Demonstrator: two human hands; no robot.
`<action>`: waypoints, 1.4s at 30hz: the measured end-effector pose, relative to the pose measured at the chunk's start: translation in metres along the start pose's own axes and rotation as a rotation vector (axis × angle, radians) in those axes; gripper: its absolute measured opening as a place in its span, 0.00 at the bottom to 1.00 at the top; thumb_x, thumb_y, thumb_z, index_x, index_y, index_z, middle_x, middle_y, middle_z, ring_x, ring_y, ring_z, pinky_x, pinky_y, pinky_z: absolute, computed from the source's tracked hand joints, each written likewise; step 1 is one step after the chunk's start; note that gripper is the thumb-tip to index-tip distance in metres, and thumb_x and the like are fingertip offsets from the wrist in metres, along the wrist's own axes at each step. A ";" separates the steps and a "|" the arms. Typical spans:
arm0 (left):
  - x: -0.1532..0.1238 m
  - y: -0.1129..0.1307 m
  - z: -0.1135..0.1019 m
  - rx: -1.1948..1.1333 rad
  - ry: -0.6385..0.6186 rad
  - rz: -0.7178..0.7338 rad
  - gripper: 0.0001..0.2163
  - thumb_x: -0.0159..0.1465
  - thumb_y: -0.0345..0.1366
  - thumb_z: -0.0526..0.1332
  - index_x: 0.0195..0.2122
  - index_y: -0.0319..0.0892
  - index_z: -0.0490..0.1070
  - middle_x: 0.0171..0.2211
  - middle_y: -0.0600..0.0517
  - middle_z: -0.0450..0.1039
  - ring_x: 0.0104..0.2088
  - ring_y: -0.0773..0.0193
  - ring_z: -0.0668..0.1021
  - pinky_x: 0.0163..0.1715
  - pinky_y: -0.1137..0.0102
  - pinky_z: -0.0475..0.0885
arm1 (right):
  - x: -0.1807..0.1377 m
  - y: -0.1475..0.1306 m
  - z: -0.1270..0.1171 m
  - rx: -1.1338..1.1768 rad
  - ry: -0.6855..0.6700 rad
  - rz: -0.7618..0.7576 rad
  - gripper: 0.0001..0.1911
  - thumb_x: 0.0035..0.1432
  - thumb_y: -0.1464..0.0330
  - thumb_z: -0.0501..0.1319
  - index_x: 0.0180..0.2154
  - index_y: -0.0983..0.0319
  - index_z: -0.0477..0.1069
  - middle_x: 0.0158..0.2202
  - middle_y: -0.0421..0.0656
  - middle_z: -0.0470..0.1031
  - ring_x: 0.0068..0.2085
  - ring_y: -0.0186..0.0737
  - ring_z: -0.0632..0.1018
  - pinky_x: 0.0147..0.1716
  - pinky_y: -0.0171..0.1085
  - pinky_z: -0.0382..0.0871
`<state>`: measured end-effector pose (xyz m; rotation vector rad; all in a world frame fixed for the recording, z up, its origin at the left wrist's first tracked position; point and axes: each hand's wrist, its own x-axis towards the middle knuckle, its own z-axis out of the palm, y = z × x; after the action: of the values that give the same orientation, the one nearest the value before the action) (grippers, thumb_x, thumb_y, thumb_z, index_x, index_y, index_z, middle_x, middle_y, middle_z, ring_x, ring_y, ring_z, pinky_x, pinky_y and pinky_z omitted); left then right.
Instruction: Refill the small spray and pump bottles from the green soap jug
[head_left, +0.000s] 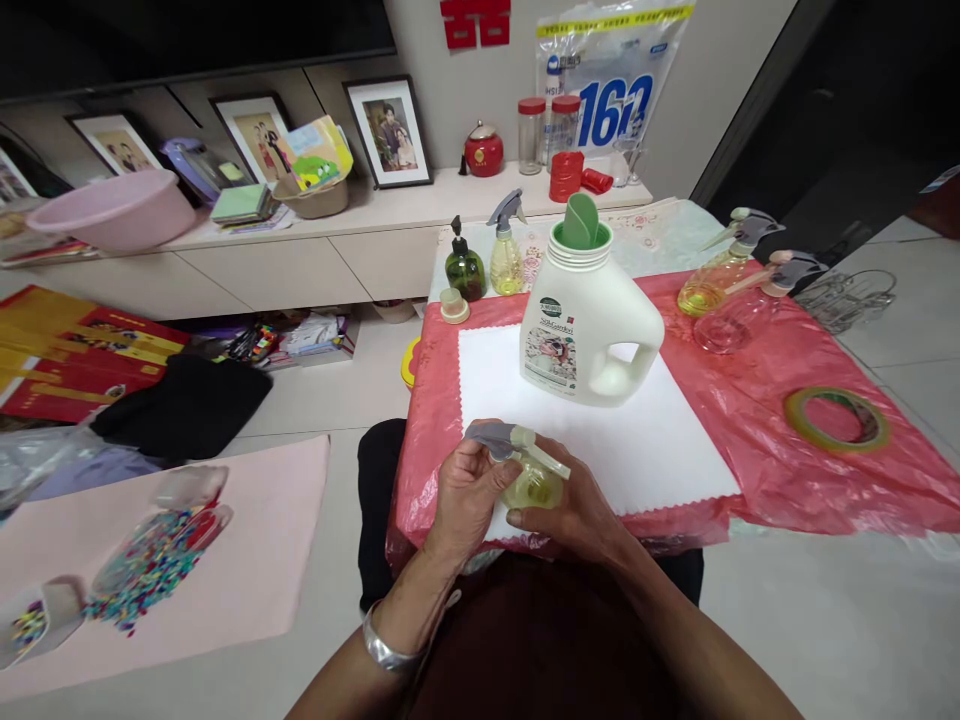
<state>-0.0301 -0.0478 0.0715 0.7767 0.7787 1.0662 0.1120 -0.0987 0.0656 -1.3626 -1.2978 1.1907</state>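
Between my hands, close to my body at the table's near edge, is a clear spray bottle with yellowish liquid and a grey-and-cream trigger head. My left hand is closed on the trigger head and neck. Around the bottle's body wraps my right hand, its fingers partly hidden behind it. A large white detergent jug stands just beyond on the white sheet; a green cap or scoop sits in its open mouth.
Two spray bottles, one yellow and one pink, stand right, near a tape roll. At the back left are another spray bottle, a green pump bottle and a small cap. A cabinet lies beyond.
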 end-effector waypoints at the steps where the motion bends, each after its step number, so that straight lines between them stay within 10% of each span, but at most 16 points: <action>1: 0.000 0.001 -0.001 0.004 -0.018 -0.001 0.19 0.49 0.38 0.78 0.41 0.43 0.78 0.36 0.53 0.80 0.35 0.66 0.80 0.38 0.73 0.75 | 0.000 0.002 0.000 0.038 -0.003 0.004 0.41 0.45 0.62 0.72 0.61 0.56 0.66 0.58 0.47 0.72 0.56 0.53 0.73 0.53 0.51 0.71; 14: -0.003 -0.006 -0.013 0.067 -0.156 0.125 0.18 0.60 0.42 0.70 0.50 0.44 0.74 0.47 0.46 0.79 0.44 0.57 0.81 0.44 0.66 0.76 | 0.002 0.009 0.005 0.147 -0.012 -0.010 0.42 0.44 0.66 0.73 0.61 0.54 0.65 0.60 0.45 0.70 0.60 0.52 0.71 0.58 0.52 0.67; 22: -0.002 -0.006 -0.003 0.166 0.072 0.162 0.15 0.51 0.33 0.75 0.39 0.45 0.78 0.39 0.54 0.78 0.35 0.67 0.79 0.41 0.73 0.76 | 0.005 0.005 0.006 0.114 -0.020 -0.021 0.42 0.43 0.66 0.74 0.61 0.55 0.66 0.61 0.46 0.70 0.59 0.51 0.72 0.60 0.52 0.66; 37: -0.004 -0.004 -0.014 0.080 -0.165 0.100 0.21 0.57 0.45 0.72 0.49 0.44 0.75 0.45 0.46 0.80 0.43 0.57 0.81 0.43 0.65 0.77 | 0.005 0.003 0.004 0.248 -0.071 -0.045 0.42 0.45 0.68 0.73 0.62 0.53 0.65 0.60 0.43 0.70 0.59 0.49 0.72 0.58 0.47 0.68; 42: -0.003 -0.003 -0.004 0.160 0.004 0.148 0.16 0.51 0.35 0.75 0.41 0.45 0.77 0.39 0.52 0.79 0.33 0.65 0.79 0.34 0.72 0.77 | 0.005 0.004 0.005 0.151 -0.057 -0.028 0.43 0.43 0.66 0.74 0.62 0.56 0.65 0.61 0.46 0.70 0.59 0.50 0.72 0.59 0.49 0.67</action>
<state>-0.0331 -0.0512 0.0675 0.9808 0.8270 1.1472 0.1076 -0.0943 0.0606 -1.2064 -1.2367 1.2900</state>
